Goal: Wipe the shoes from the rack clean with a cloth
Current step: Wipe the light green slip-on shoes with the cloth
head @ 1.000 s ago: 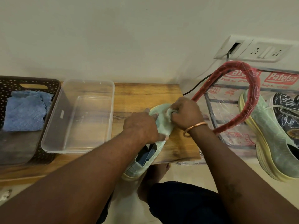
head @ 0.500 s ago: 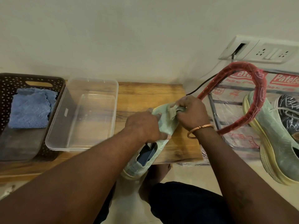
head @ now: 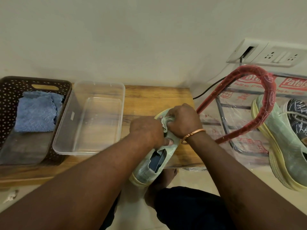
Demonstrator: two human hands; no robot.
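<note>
A pale green shoe (head: 149,170) with a yellow sole lies on the wooden board (head: 157,98), heel toward me and past the board's front edge. My left hand (head: 147,131) grips the shoe's middle from the left. My right hand (head: 182,121), with a copper bangle at the wrist, holds a bunched pale cloth (head: 165,123) against the shoe's toe end. Most of the cloth is hidden inside the fist. The matching green shoe (head: 287,146) leans on the rack (head: 235,130) at the right, beside a dark patterned shoe (head: 297,113).
A clear plastic tub (head: 89,90) stands left of the shoe on the board. A brown perforated basket (head: 10,97) at the far left holds a blue cloth (head: 36,113). The red rack handle (head: 267,90) arches close to my right wrist. A wall socket (head: 272,54) with a black cable is above.
My right hand has slid the cloth along the toe end, closer to my left hand. The left hand keeps its grip on the shoe.
</note>
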